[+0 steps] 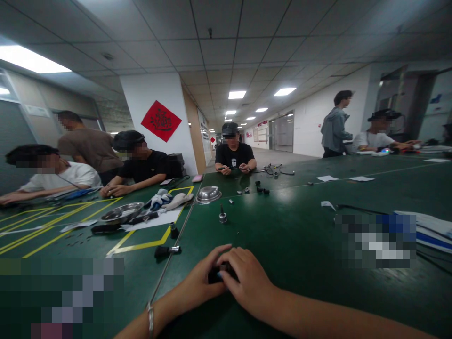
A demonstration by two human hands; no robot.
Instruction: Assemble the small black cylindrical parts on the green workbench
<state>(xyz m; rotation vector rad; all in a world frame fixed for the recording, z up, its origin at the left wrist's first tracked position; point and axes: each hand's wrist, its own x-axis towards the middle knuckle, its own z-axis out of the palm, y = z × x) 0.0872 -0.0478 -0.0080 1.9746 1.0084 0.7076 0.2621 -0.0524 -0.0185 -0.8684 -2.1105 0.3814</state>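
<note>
Dark part (224, 267) between the fingers of the left hand (202, 278) and right hand (249, 275), both curled around it, over the green table (300, 235). Visible surface blackish; outline largely hidden.

A red diamond sign (161, 121) hangs on a pillar (179, 148).

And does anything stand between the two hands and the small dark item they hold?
Nothing visible: the left hand and right hand close directly around the dark item, which they partly hide.
</note>
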